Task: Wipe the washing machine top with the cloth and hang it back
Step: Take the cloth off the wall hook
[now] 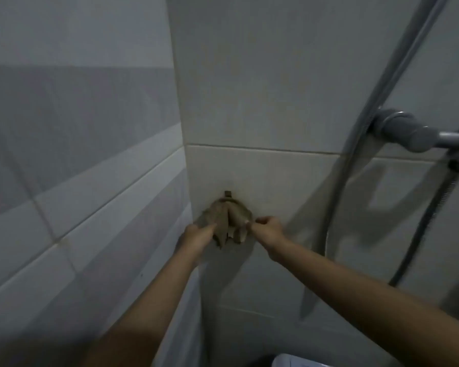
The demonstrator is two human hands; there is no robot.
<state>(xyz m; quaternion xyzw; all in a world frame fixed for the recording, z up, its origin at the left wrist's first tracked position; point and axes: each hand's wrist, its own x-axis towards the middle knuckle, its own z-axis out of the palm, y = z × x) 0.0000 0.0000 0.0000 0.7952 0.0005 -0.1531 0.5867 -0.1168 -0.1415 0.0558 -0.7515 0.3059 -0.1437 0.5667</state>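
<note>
Forearms reach up from bottom of view toward tiled wall (263, 88). Grey hose (355, 160) hangs to the right, well apart. Cloth (227, 221) bunched on small hook (228, 193) at wall corner. Left hand (199, 238) fingers pinching cloth's left edge; right hand (266, 230) fingers pinching its right edge. Judgement: cloth at hook, either being taken down or hung back; cannot tell which. Washing machine top barely in view.
</note>
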